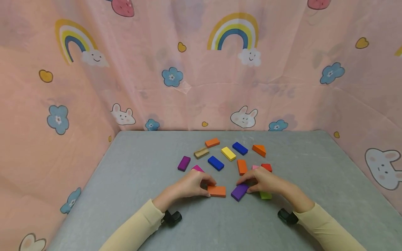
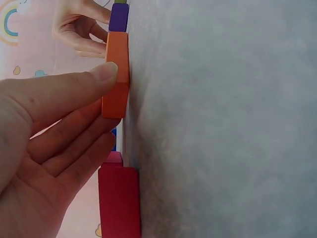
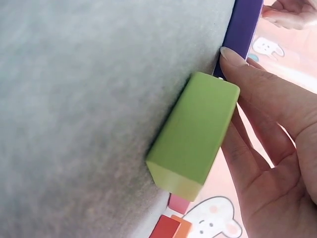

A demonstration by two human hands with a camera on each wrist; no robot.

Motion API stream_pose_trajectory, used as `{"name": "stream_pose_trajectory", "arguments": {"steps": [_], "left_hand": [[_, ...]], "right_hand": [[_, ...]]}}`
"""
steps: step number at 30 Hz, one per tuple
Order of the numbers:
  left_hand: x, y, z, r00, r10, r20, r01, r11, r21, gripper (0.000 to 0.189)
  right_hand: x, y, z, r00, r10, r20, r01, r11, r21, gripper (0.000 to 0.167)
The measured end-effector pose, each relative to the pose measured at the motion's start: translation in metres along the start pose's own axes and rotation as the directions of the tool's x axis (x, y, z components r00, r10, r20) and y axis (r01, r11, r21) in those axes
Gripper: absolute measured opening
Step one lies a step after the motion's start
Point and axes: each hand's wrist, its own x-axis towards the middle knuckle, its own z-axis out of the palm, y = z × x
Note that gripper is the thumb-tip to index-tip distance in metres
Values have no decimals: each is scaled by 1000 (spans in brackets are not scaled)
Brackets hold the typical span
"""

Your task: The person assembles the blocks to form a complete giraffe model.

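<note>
Just left of the middle, my left hand (image 1: 191, 184) pinches an orange rectangular block (image 1: 217, 191) at its left end. In the left wrist view the thumb presses the near side of that orange block (image 2: 118, 57), low at the tabletop. My right hand (image 1: 267, 180) grips a purple block (image 1: 239, 192) between thumb and fingers; it lies at a slant, a small gap from the orange one. A light green block (image 3: 195, 131) lies below the right hand, close to the thumb. Beside the left hand is a magenta block (image 1: 198, 168), partly covered in the head view.
Behind the hands lie two blue blocks (image 1: 216, 163), a yellow block (image 1: 228, 153), a wood-patterned block (image 1: 201, 153), a dark purple block (image 1: 184, 163), an orange triangle (image 1: 259, 150) and more orange blocks (image 1: 242, 167). Red (image 1: 266, 167) and pink blocks peek past the right hand.
</note>
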Motion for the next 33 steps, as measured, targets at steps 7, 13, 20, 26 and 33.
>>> {"name": "stream_pose_trajectory", "arguments": {"steps": [7,13,20,26,33], "left_hand": [[1,0,-1,1000,1,2,-1,1000,4,34],[1,0,-1,1000,11,12,-11,1000,9,35],[-14,3,-7,997,54,-58,-49,995,89,32],[-32,9,-10,986,164,-2,-159,955,249,30],[-36,13,-9,967,237,87,-251,942,223,31]], "right_hand": [[-1,0,0,1000,0,-9,0,1000,-9,33],[-1,-1,-1,1000,7,-3,-7,1000,-5,33],[1,-2,-1,1000,11,16,-11,1000,-3,33],[1,-2,0,1000,10,6,-10,1000,-16,33],[1,-2,0,1000,13,8,-13,1000,-3,33]]}}
